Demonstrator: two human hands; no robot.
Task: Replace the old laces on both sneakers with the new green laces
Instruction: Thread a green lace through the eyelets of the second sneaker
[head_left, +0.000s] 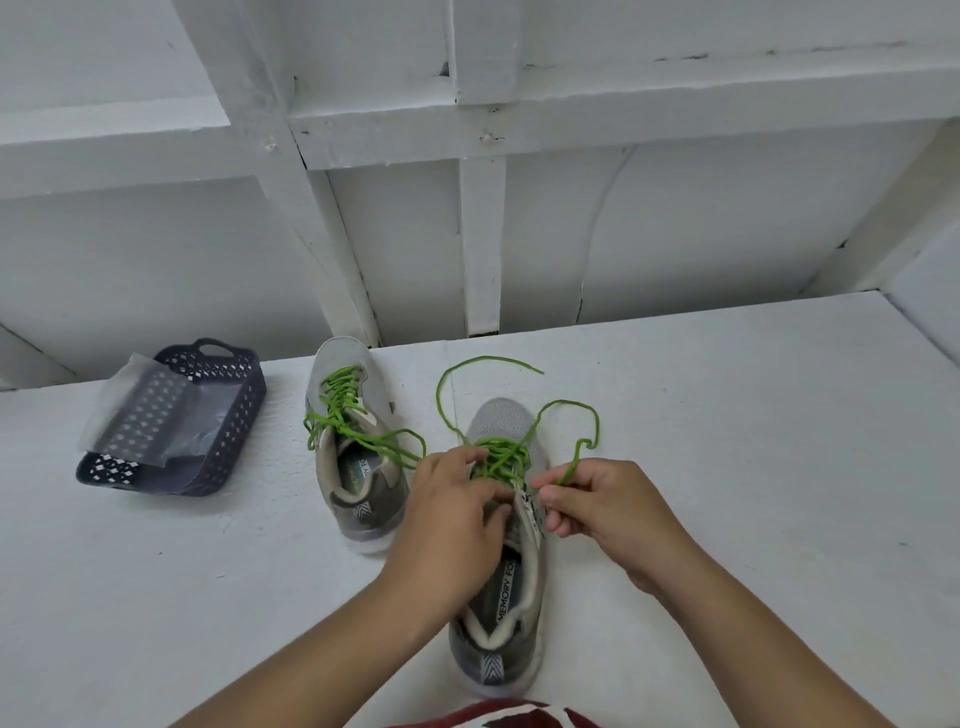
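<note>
Grey mesh sneaker (511, 597) sits heel-toward the person on the white counter (727, 467), handy for threading. Left hand (452, 514) curls over its tongue, steadying it; right hand (597, 504) pinches the bright green lace (571, 415). Beyond, the second grey sneaker (353, 457) already wears green, near a dark perforated plastic basket (228, 431).
</note>
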